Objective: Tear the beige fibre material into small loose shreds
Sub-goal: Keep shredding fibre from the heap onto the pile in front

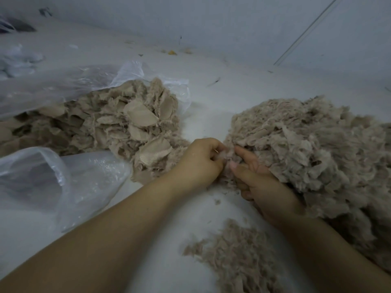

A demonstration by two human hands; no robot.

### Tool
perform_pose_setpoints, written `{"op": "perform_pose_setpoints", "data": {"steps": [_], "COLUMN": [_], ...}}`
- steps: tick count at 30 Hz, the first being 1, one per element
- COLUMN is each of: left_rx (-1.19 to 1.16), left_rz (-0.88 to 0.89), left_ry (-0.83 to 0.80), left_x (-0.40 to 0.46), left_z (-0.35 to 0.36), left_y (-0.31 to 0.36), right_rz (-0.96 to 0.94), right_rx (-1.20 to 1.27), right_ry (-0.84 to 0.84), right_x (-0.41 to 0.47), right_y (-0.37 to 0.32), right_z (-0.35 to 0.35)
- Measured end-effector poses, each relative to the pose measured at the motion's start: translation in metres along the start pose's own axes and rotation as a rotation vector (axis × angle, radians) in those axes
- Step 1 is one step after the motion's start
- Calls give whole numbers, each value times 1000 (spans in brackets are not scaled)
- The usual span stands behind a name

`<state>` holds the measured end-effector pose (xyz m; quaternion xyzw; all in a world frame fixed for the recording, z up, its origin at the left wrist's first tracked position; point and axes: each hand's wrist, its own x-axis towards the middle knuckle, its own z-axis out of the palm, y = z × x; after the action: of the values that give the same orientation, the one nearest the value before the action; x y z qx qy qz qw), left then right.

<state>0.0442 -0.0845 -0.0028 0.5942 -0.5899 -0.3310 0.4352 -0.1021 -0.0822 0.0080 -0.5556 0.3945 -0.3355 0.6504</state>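
Note:
A small tuft of beige fibre (229, 157) sits between my two hands at the centre. My left hand (198, 163) has its fingers curled and pinches the tuft from the left. My right hand (260, 182) pinches the same tuft with thumb and forefinger from the right. A heap of untorn beige fabric pieces (118, 121) spills from a clear plastic bag (63, 85) on the left. A big fluffy pile of shredded fibre (317, 149) lies on the right, against my right hand.
A second clear plastic bag (63, 178) lies open at the near left. Loose shreds (237, 254) are scattered on the white floor (211, 106) below my hands. A pale wall (232, 22) with a thin rail (304, 32) stands behind. Small debris (172, 52) lies far back.

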Motion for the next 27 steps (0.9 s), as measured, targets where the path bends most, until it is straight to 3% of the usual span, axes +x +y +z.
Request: {"op": "perform_pose_setpoints", "data": {"steps": [5,7,12,20,23,27], "left_rx": [-132,-29,488,658,684,686], "left_rz": [42,102,161,136,226,273], "left_ry": [-62,-68,66,114,53,40], "left_x": [-16,-21,-14,-9,-14,-16], "left_z": [-9,-19,-47,-12,-7,-9], "left_y": [-3,-10,-25,-10,-9,-9], "right_rz": [48,51,70,-35,-113,-19], "right_rx": [15,21,31,-93,-93,-108], "right_ry": [77,78,71,105,-1,-39], "right_x": [7,9,12,9,3,7], "right_y": [7,9,14,9,3,2], "right_z": [-7,-10,-14,-6,-2,-3]}}
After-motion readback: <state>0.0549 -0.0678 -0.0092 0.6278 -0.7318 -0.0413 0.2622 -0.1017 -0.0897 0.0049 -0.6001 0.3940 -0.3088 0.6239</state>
